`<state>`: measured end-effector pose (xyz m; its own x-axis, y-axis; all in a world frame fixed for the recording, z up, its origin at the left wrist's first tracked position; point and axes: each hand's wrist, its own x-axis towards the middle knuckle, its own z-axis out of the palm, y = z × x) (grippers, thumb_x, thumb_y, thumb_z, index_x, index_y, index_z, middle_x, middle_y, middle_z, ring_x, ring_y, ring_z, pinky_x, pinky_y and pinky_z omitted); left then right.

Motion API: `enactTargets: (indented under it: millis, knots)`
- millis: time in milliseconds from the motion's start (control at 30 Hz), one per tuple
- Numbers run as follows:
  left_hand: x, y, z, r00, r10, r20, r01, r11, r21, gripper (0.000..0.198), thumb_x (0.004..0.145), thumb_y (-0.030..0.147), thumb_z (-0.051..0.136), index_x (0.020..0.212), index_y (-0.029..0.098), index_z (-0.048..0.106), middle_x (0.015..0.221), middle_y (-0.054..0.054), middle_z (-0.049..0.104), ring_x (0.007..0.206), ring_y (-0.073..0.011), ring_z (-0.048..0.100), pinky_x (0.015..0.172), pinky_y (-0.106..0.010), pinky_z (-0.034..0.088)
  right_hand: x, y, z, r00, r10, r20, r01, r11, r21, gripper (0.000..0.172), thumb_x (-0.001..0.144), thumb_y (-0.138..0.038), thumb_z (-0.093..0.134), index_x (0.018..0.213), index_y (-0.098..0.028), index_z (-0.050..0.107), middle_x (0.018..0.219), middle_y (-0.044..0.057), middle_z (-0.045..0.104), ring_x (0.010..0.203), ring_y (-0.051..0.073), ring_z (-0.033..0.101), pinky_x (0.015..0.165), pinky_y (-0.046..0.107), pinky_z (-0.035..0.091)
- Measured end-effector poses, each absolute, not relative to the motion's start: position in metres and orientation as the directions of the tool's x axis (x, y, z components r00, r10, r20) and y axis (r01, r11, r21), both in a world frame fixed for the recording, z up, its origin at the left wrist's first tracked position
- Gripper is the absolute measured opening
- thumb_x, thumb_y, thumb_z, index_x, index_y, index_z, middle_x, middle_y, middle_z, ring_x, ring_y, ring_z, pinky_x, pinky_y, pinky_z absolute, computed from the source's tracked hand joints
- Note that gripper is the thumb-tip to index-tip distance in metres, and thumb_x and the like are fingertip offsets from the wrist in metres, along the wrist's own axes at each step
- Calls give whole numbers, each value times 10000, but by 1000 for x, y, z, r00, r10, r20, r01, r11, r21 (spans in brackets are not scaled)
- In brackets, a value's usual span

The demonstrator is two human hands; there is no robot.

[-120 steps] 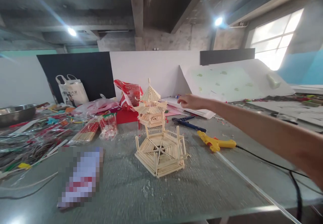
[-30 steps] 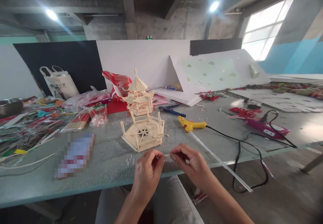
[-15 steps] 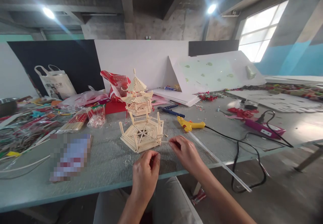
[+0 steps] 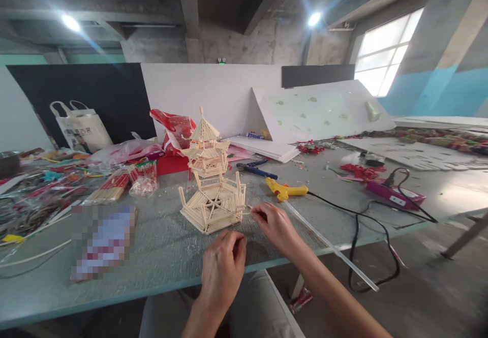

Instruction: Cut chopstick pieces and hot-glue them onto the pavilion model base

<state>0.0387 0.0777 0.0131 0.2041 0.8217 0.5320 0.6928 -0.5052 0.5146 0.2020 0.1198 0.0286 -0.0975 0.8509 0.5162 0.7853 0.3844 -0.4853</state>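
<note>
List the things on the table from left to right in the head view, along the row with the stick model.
Chopstick packs → stick model → glue gun → pink device. Left out, since they overlap others: the right hand, pinching a stick at the model, and the pliers.

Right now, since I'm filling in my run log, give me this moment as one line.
right hand: pinches stick at base right side | left hand: curled at table edge, contents unseen | glue gun: lies right of base
</note>
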Motion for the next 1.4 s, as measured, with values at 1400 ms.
enactTargets:
  millis: [1400]
  knots:
    - [37,79,5,240,826,510,672,-521,527,173,866,210,432,793,206,588,747,-7,616,688,-142,584,624,-247,410,199,128,31,-117,829,547,786,414,-459,187,821,-228,458,740,-152,608,683,27,604,611,125,527,596,223,378]
